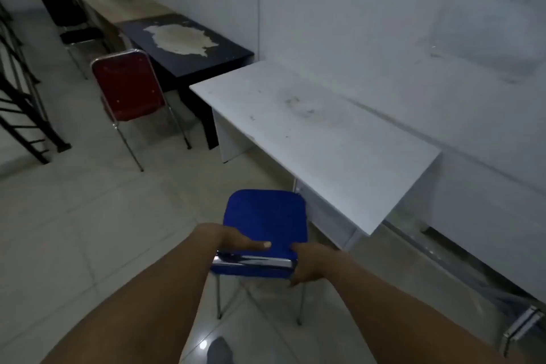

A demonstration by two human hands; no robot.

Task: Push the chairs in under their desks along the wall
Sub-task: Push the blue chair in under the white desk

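Gripping the backrest top of the blue chair [266,216], the left hand [233,241] lies over the left end of the chrome rail with fingers closed around it and the thumb extended along the seat side. The right hand [310,264] clasps the right end, fingers curled down behind the backrest. The blue chair stands on the tiled floor [88,216], just outside the front edge of the white desk [310,133], near its right corner, seat facing the desk. Farther along the wall [384,9], a red chair [127,89] stands beside the black desk [189,50].
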